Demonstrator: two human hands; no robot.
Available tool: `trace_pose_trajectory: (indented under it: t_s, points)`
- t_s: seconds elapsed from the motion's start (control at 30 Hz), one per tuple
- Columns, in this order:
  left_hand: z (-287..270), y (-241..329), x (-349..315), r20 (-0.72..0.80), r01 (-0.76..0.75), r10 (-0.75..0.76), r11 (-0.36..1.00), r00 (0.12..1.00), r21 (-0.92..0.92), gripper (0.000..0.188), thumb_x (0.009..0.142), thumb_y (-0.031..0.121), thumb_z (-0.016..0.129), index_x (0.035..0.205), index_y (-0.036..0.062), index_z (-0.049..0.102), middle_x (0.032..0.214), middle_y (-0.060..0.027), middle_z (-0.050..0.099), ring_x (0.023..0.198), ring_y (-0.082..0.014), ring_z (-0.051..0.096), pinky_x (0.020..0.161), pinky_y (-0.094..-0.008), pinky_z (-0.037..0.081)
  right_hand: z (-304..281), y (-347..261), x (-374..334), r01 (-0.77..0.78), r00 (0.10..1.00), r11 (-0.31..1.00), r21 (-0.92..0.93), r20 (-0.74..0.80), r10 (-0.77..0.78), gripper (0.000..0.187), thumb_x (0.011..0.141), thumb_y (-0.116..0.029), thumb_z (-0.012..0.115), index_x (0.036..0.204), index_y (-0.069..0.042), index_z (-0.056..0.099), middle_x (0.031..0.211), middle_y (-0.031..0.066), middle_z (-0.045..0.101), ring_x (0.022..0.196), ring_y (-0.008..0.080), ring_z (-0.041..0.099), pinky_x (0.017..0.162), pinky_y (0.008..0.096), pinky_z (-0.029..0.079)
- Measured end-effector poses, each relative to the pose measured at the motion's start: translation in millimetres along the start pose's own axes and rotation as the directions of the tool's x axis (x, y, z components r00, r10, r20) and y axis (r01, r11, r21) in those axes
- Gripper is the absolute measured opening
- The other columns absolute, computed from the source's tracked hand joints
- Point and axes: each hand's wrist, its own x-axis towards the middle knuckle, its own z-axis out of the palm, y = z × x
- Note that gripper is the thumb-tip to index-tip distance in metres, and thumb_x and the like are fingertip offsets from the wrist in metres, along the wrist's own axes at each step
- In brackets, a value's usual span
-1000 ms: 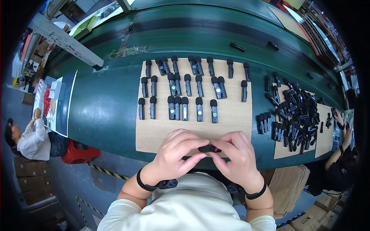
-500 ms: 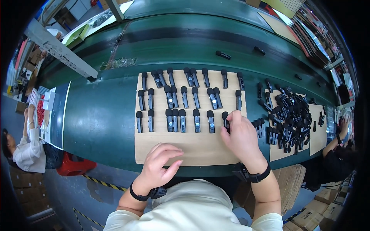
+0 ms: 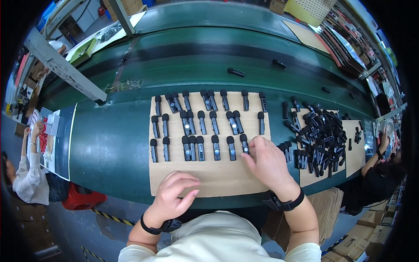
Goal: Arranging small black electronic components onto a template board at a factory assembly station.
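My right hand (image 3: pixel 271 163) is at the right end of the nearest row, thumb and fingers closed on a small black clip-on microphone (image 3: pixel 244 144) with a round foam tip. Its lower end is partly hidden by my thumb. My left hand (image 3: pixel 174 194) hovers over the near left part of the cardboard sheet (image 3: pixel 209 177), fingers bent, thumb apart, with nothing in it. Several like microphones stretch across the sheet in three rows, foam tips pointing away from me; one (image 3: pixel 232 148) lies just left of the held one.
A heap of black microphones (image 3: pixel 321 135) lies on cardboard to the right. Several more are scattered on the green bench beyond. A metal post (image 3: pixel 65 65) rises at the left. Co-workers sit at both sides; one in a white top (image 3: pixel 32 174) works by a box of red pieces.
The whole view has shifted, with the bench lower in the picture. The microphone at my right hand has moved slightly left and away, nearer its row neighbour. My left hand stays in much the same pose.
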Motion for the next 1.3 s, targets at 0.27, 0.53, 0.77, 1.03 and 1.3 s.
trace_pose_trajectory:
  t_s: [0.27, 0.53, 0.77, 1.03, 1.3]
  points:
    - [-67, 27, 36, 0.239, -0.038, 0.022, 0.997, 0.971, 0.064, 0.014, 0.079, 0.002, 0.071, 0.092, 0.0026, 0.067, 0.093, -0.0114, 0.067, 0.085, -0.0278, 0.065, 0.076, -0.0368, 0.052, -55, 39, 12, -0.089, 0.996, 0.995, 0.043, 0.030, 0.088, 0.026, 0.082, -0.018, 0.074, 0.097, -0.006, 0.057, 0.078, 0.0071, 0.063, 0.070, 0.0225, 0.064, 0.063, 0.0336, 0.051]
    - [-113, 44, 137, 0.337, 0.152, -0.183, 0.982, 0.924, 0.117, 0.007, 0.087, 0.007, 0.068, 0.089, 0.0013, 0.067, 0.085, -0.0064, 0.067, 0.079, -0.0158, 0.063, 0.074, -0.0306, 0.051, -92, 117, 91, -0.168, 0.986, 0.982, -0.089, -0.033, 0.166, 0.019, 0.084, -0.020, 0.071, 0.090, -0.005, 0.060, 0.074, 0.0099, 0.064, 0.071, 0.0262, 0.064, 0.065, 0.0367, 0.051]
    - [-96, -2, 268, 0.401, 0.189, -0.336, 0.913, 0.852, 0.363, 0.020, 0.091, 0.018, 0.065, 0.087, -0.0008, 0.067, 0.074, -0.0042, 0.066, 0.071, -0.0104, 0.059, 0.066, -0.0280, 0.049, -80, 176, 186, -0.191, 0.980, 0.946, -0.261, -0.099, 0.170, 0.017, 0.086, -0.021, 0.066, 0.088, -0.005, 0.060, 0.080, 0.0132, 0.066, 0.081, 0.0341, 0.065, 0.071, 0.0428, 0.051]
    - [-45, -84, 369, 0.447, 0.043, -0.413, 0.771, 0.794, 0.635, 0.019, 0.085, 0.020, 0.070, 0.093, 0.0023, 0.069, 0.080, -0.0091, 0.068, 0.079, -0.0190, 0.066, 0.072, -0.0329, 0.052, -21, 221, 267, -0.156, 0.988, 0.945, -0.289, -0.028, 0.155, 0.014, 0.087, -0.016, 0.063, 0.095, -0.005, 0.063, 0.103, 0.0149, 0.065, 0.097, 0.0345, 0.063, 0.084, 0.0436, 0.051]
    - [1, -145, 392, 0.582, -0.150, -0.490, 0.668, 0.650, 0.729, 0.020, 0.081, 0.019, 0.071, 0.096, 0.0071, 0.069, 0.092, -0.0115, 0.070, 0.090, -0.0304, 0.066, 0.076, -0.0414, 0.052, 26, 243, 306, -0.110, 0.991, 0.947, -0.301, 0.033, 0.126, 0.031, 0.084, -0.007, 0.061, 0.115, -0.005, 0.063, 0.120, 0.0148, 0.061, 0.105, 0.0346, 0.062, 0.095, 0.0424, 0.051]
